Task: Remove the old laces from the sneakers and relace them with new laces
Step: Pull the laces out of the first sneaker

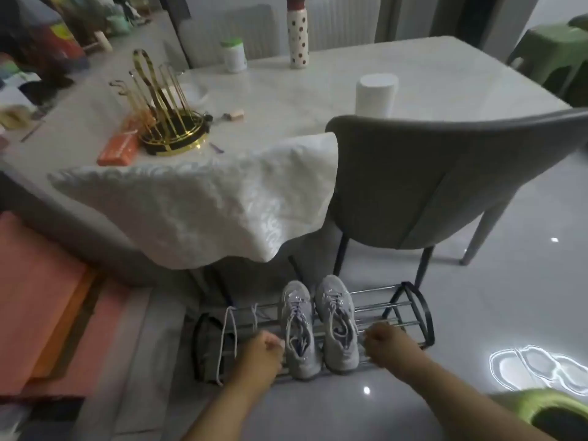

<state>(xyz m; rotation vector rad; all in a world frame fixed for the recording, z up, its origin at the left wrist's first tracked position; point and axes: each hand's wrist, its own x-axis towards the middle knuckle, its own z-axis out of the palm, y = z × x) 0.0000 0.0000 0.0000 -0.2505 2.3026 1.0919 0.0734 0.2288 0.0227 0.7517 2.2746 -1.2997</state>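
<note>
Two grey sneakers, the left sneaker and the right sneaker, stand side by side, laced, on a low metal shoe rack on the floor. A loose pale lace hangs over the rack's rails to the left of them. My left hand is down beside the left sneaker's outer side, fingers curled, thumb against the shoe. My right hand is beside the right sneaker's outer side, fingers curled too. What the fingers hold, if anything, is hidden under the hands.
A grey chair stands right behind the rack. A marble table with a white cloth overhangs it. A dark bag lies at the rack's left end, orange mats farther left, a green stool at the lower right.
</note>
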